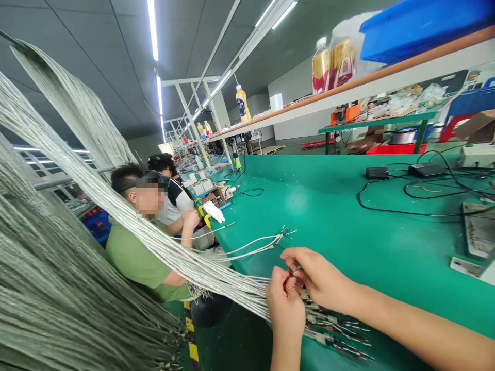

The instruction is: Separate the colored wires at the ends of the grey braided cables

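Note:
A thick bundle of silvery braided cables runs from the upper left down onto the green table. Their stripped ends, with thin red, black and white wires, lie below my hands. My left hand is closed, thumb and fingers pinching something small and dark. Against it, my right hand is also closed, its fingertips at the same dark piece, too small to make out. Several separate cables lie on the table just beyond, their bare wire tips fanned out.
At the left sits a person in a green shirt, with another behind. More cables hang at the far left. Black adapters with cords lie at the right. A shelf holds bottles and a blue bin.

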`<state>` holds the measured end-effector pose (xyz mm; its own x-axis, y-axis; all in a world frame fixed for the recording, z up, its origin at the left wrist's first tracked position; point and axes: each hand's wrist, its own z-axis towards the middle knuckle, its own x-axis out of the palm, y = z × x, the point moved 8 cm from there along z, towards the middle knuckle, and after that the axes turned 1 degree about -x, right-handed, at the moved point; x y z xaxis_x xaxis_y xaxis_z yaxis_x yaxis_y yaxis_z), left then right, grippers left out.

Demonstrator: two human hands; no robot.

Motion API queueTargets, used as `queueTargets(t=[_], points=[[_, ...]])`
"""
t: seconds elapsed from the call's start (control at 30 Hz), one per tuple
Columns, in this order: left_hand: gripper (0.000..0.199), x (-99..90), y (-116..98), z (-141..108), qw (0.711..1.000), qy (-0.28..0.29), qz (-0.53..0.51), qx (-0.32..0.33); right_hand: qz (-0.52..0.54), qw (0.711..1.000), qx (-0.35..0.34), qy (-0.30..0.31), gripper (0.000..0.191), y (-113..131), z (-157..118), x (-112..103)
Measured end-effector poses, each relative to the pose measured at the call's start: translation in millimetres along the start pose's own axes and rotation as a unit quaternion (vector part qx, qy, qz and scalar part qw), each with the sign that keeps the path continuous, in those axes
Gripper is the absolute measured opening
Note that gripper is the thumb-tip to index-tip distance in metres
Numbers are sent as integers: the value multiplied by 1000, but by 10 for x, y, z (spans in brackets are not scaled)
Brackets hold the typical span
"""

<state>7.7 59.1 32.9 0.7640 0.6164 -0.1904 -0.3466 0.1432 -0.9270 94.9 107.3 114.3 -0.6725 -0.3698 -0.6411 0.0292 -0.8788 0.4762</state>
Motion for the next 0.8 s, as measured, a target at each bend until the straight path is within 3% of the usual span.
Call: queueTargets(t=[0.27, 0.4, 0.5, 0.57, 0.63, 0.7, 0.8], points=[[11, -5, -21, 18, 999, 7, 0, -34, -52, 998, 41, 13, 41, -40, 39, -75], [13, -3, 30, 38, 999, -3, -19, -33, -31, 999, 39, -8, 40, -67, 91, -241], [15, -58, 96, 56, 995, -38, -72, -50, 15, 988, 63, -141, 33, -136, 139, -686], [16, -82, 124, 68, 992, -51, -105, -55, 57, 955, 89, -276, 23, -188, 101, -1046], [19, -90, 134, 83, 989, -55, -125, -54, 99, 927, 97, -349, 18, -191, 59, -1216], [23, -95, 144, 96, 987, -58, -138, -56, 128, 933, 107, -320, 21, -162, 84, -1126], [27, -92, 148, 106, 987, -56, -140, -60, 141, 964, 146, -174, 20, -136, 144, -672]])
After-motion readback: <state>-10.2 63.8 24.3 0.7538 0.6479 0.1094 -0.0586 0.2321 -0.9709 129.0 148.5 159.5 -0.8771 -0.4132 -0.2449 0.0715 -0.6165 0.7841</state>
